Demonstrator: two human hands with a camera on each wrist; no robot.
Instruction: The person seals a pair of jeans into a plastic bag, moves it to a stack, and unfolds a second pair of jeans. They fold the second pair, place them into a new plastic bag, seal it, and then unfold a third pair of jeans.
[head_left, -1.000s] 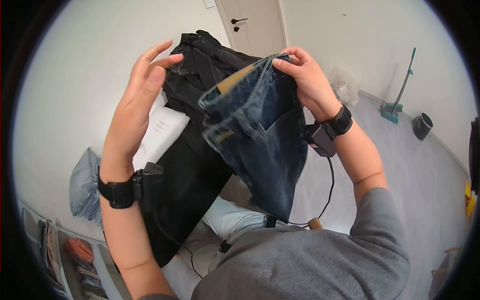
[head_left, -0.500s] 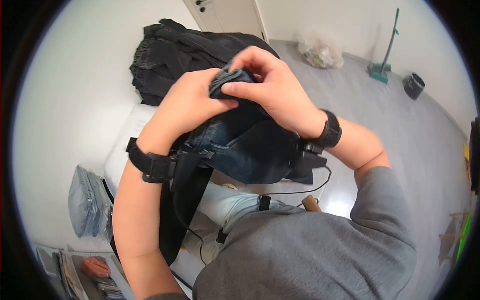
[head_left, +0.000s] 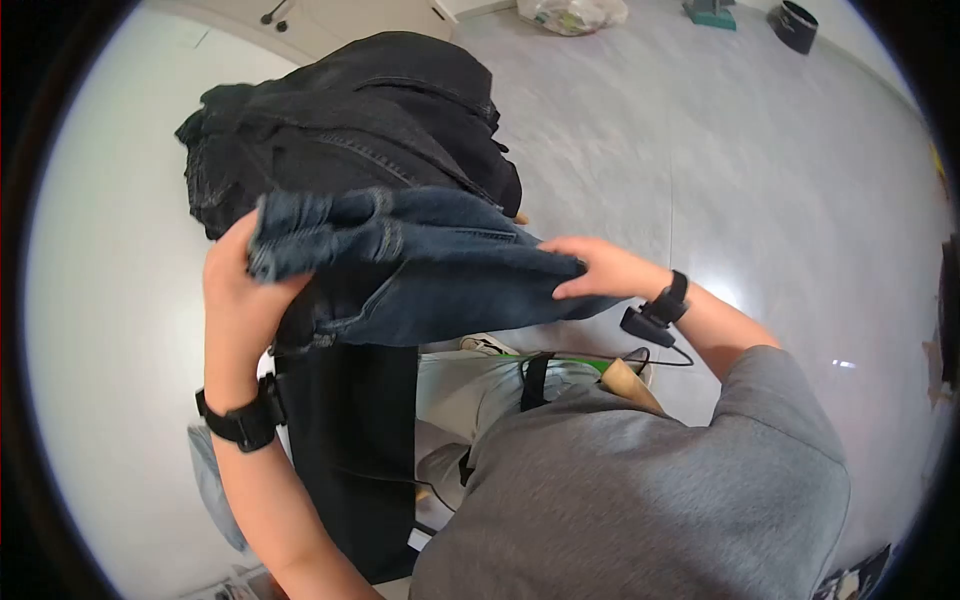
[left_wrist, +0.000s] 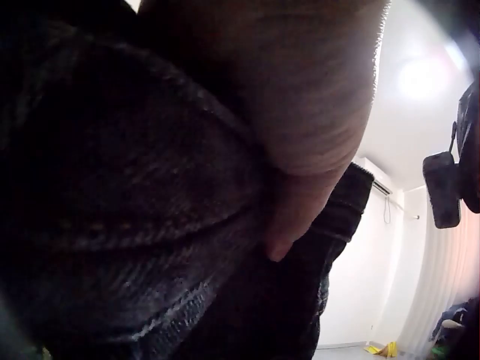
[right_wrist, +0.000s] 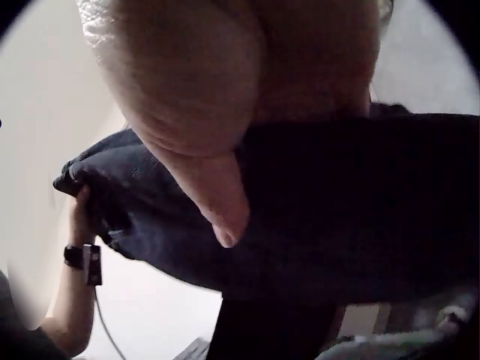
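While the left hand (head_left: pixel 240 300) grips jeans (head_left: pixel 455 290), its wrist view adds a curtain (left_wrist: pixel 436 277).

In the head view we get bright, even indoor light with white glare on the floor (head_left: pixel 800 200), slight blur and curved, blackened edges. Both wrist views leave us murky, grainy shadow over the denim (left_wrist: pixel 135 180), the left one catching a glaring ceiling light (left_wrist: pixel 421 77).

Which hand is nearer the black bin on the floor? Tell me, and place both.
The right hand: it grips the blue jeans on the side toward the bin. The left hand holds the jeans' opposite end, farther away, beside the dark clothes.
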